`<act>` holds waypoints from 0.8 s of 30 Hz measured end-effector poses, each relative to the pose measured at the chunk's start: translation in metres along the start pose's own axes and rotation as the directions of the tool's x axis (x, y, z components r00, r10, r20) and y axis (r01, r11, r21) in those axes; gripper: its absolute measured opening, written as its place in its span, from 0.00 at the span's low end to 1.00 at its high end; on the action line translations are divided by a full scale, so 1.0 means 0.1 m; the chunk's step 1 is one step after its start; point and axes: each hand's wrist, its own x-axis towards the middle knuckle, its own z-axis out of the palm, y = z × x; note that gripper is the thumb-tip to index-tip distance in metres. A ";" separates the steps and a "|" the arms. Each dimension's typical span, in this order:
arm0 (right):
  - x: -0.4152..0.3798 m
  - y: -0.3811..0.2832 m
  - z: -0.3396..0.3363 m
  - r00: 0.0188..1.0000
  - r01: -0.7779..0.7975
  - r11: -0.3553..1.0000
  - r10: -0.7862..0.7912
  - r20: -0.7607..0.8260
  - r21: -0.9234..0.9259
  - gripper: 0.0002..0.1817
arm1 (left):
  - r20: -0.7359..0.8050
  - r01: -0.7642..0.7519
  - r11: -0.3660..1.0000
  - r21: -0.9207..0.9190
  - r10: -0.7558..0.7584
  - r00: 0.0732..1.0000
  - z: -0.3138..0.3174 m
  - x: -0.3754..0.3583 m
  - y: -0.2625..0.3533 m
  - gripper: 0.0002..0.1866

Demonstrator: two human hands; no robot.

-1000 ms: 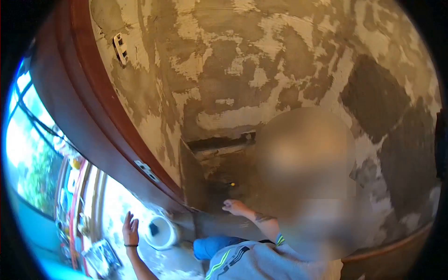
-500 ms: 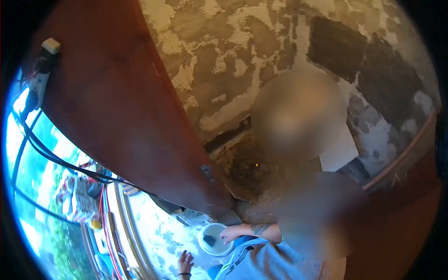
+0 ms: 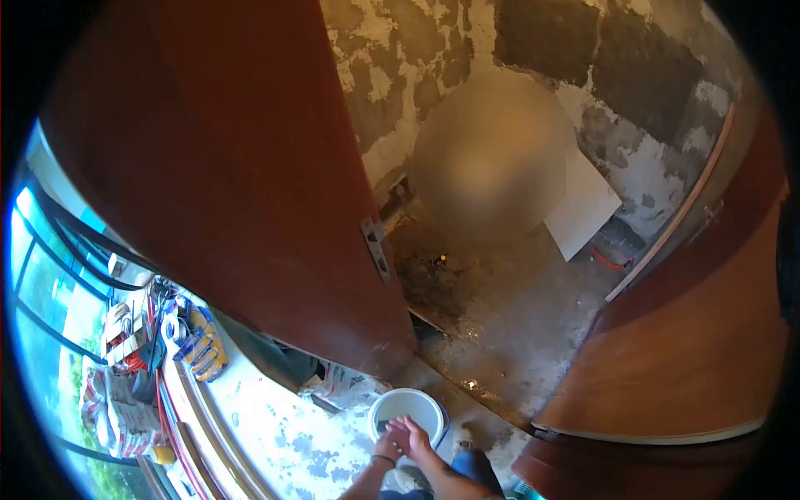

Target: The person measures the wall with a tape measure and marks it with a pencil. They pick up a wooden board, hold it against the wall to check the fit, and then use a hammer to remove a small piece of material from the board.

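A round white bucket stands on the floor at the bottom middle of the head view. My left hand, with a dark band at its wrist, is over the bucket's near rim. Against it lies my right hand, also above the bucket. The hands touch and partly overlap, fingers loosely extended, and no object shows between them. Something dark shows inside the bucket beside the fingers; its kind is hard to make out.
A red-brown door with a metal latch plate stands at left. Another brown panel is at right. Beyond lie a rough floor, patchy wall and white board. Bags, cables and long strips lie lower left.
My view has shifted, showing more of the doorway floor. My left hand has moved from beside the bucket to over it, meeting my right hand. The grey shirt no longer fills the lower view.
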 end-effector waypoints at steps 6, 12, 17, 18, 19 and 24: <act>1.30 0.50 -1.46 0.986 -0.025 0.973 -0.014 -0.169 -0.228 0.23 | 0.211 0.157 0.810 0.565 -0.325 0.922 1.93 0.95 -0.84 0.20; 2.12 0.28 -2.13 0.957 0.086 -0.228 -0.251 0.144 -0.970 0.22 | 0.337 0.006 0.922 0.386 -0.147 0.930 2.38 1.39 -1.39 0.24; 2.62 0.61 -2.36 0.901 -0.007 0.685 -0.311 -0.301 -0.729 0.26 | 0.307 0.030 0.923 0.384 -0.158 0.939 2.66 1.74 -1.56 0.23; 2.68 0.65 -2.38 0.888 -0.007 0.827 -0.254 -0.384 -0.562 0.27 | 0.272 -0.088 0.853 0.515 -0.065 0.960 2.71 1.85 -1.63 0.24; 2.76 0.65 -2.38 0.882 -0.023 0.921 -0.165 -0.442 -0.389 0.27 | 0.296 -0.068 0.873 0.483 -0.090 0.951 2.75 1.86 -1.68 0.24; 2.28 0.61 -2.06 0.976 0.176 0.521 -0.204 0.079 -0.835 0.22 | 0.371 -0.066 0.875 0.480 -0.134 0.919 2.55 1.81 -1.53 0.26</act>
